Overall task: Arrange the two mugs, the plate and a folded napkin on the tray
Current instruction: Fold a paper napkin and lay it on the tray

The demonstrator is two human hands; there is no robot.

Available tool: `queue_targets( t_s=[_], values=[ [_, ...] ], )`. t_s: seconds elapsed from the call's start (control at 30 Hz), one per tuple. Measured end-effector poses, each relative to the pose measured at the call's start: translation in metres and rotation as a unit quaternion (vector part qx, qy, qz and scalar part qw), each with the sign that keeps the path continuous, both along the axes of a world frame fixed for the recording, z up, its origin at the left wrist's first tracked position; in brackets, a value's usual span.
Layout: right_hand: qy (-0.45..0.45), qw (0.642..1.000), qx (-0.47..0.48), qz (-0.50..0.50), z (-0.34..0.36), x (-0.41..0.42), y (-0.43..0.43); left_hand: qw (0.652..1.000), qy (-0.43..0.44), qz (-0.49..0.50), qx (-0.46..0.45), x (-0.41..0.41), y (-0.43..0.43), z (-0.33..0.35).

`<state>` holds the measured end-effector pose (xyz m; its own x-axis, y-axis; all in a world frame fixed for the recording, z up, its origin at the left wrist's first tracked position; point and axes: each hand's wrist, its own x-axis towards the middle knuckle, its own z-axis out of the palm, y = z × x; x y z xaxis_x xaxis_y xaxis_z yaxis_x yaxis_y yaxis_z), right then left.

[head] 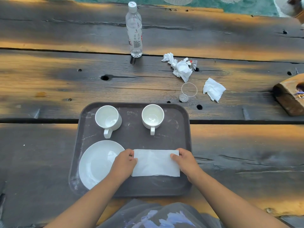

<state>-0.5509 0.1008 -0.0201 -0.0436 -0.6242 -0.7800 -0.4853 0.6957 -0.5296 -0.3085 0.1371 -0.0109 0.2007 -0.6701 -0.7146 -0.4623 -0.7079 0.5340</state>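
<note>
Here, a dark brown tray [181,129] sits on a weathered plank table [49,79], close to the near edge. Two white mugs stand upright in the tray's far half, both empty, handles turned toward the person: left mug [107,118] at far left, right mug [152,116] at far right, well apart from each other. White plate [97,163] lies flat in the near-left corner of the tray, empty.

Folded napkin [156,162], a white rectangle, lies flat on the tray's near-right area, just beside the plate, its long side running left to right.

Left hand [124,163] is at the napkin's left short edge, fingers curled, thumb and fingertips pinching or pressing that edge; the wrist crosses over the plate's right rim. Right hand [185,160] is at the napkin's right short edge, thumb on top of the paper near the far corner, the other fingers curled round the edge. Both hands are loosely closed on the napkin; whether it is lifted at all off the tray, cannot tell.

Beyond the tray on the table: a clear plastic bottle [134,30] upright with a white cap, crumpled tissue [179,67], another loose tissue [213,89], a small clear cup [187,92] tipped on its side, and a wooden block [289,96] at the right edge.
</note>
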Motion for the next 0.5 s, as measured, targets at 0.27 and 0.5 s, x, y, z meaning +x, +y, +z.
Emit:
queue_targets(
  t_s=[0.27, 0.5],
  values=[
    [0.025, 0.990, -0.064, 0.124, 0.011, -0.008, 0.003, 0.998, 0.051, 0.049, 0.003, 0.009, 0.011, 0.008],
    [0.070, 0.981, -0.097, 0.154, 0.021, -0.017, 0.005, 0.994, 0.062, 0.090, -0.007, 0.010, 0.020, 0.016]
  ],
)
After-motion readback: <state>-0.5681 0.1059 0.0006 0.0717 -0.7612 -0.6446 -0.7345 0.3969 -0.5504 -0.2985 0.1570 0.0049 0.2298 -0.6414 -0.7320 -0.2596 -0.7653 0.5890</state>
